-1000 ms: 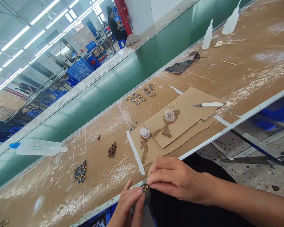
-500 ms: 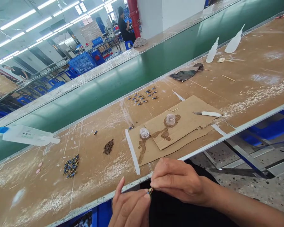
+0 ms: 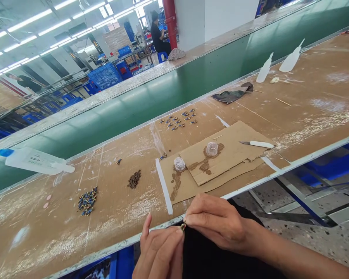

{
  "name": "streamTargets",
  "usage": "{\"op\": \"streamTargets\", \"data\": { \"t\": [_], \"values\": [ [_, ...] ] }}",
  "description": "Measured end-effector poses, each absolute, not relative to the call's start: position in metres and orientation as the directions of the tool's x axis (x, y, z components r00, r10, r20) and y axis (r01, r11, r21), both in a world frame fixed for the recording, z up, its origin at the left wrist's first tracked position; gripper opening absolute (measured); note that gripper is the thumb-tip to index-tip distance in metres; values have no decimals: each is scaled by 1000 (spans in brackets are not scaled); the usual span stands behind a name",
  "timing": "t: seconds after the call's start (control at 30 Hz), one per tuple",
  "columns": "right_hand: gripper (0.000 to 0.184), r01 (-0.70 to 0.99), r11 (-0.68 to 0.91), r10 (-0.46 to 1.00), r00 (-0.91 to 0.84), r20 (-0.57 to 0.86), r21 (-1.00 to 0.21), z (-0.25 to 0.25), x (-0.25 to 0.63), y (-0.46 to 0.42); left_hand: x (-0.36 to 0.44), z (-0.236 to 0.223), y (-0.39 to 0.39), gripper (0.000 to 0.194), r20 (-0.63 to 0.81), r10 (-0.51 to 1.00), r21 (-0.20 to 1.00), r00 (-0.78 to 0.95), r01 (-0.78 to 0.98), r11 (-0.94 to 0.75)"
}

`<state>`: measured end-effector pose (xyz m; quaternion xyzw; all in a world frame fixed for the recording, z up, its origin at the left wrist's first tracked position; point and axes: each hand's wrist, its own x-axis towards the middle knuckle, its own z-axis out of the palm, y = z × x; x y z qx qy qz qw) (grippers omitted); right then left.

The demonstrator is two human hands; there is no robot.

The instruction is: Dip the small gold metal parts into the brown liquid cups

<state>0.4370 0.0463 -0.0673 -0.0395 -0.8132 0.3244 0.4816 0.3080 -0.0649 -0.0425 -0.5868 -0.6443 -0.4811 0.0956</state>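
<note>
My left hand (image 3: 160, 250) and my right hand (image 3: 218, 223) meet just below the front edge of the worktable (image 3: 119, 217). Both pinch one tiny gold and blue piece (image 3: 183, 225) between their fingertips, over dark cloth on my lap. On the table ahead lie a heap of blue and gold pieces (image 3: 87, 201), a small pile of brown bits (image 3: 134, 179) and several finished pieces laid out in rows (image 3: 178, 118). Two small clear cups (image 3: 211, 148) stand on stained cardboard (image 3: 221, 162).
A white-handled knife (image 3: 257, 144) lies on the cardboard. A white squeeze bottle (image 3: 35, 162) lies at the left, two more (image 3: 279, 64) at the far right beside a dark rag (image 3: 231, 94). A green conveyor belt (image 3: 168, 89) runs behind. A person sits far off.
The camera view has shifted a little, so the table sits lower and further right. My hands have stayed together on the small piece, turning it slightly.
</note>
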Motion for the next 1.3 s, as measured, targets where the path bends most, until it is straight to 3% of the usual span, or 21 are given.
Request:
{"op": "streamTargets", "data": {
  "t": [0.1,0.2,0.4,1.0,1.3],
  "values": [
    [13,-247,718,445,-555,702,-651,-66,434,47,307,-42,-65,8,651,677,597,-344,782,-177],
    [13,-226,594,530,-612,587,-772,-65,432,48,308,-40,-68,18,548,707,693,-447,716,-85],
    [12,-200,466,582,-665,469,-862,-65,431,49,307,-41,-76,24,412,733,715,-542,690,109],
    [15,-227,489,514,-705,489,-842,-64,430,48,317,-42,-71,22,113,671,942,-733,293,162],
    [15,-248,525,517,-667,537,-814,-64,431,47,321,-38,-69,16,184,691,939,-699,332,86]
  ]
}}
